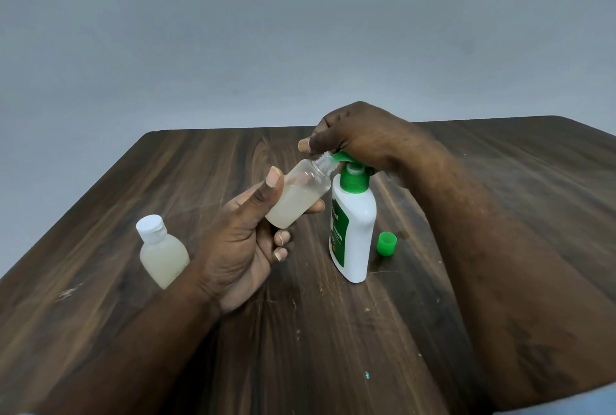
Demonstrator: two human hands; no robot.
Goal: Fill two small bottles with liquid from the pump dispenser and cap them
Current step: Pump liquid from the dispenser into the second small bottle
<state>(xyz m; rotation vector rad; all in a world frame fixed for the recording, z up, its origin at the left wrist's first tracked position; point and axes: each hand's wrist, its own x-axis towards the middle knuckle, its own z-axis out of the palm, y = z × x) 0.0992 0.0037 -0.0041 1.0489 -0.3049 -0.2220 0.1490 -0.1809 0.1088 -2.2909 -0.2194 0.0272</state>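
Note:
My left hand (pixel 246 241) grips a small clear bottle (pixel 298 196), tilted, its open threaded neck up against the green nozzle of the pump dispenser (pixel 353 224). The bottle is partly filled with pale cloudy liquid. The white dispenser stands upright at the table's middle. My right hand (pixel 360 136) lies over its green pump head, fingers curled around it. A second small bottle (pixel 161 251) with a white cap stands to the left, holding the same pale liquid. A loose green cap (pixel 386 243) lies just right of the dispenser.
Everything sits on a dark wooden table (pixel 300 331) whose far edge runs below a plain grey wall. Small crumbs and a tiny teal speck (pixel 367 375) dot the near part of the tabletop.

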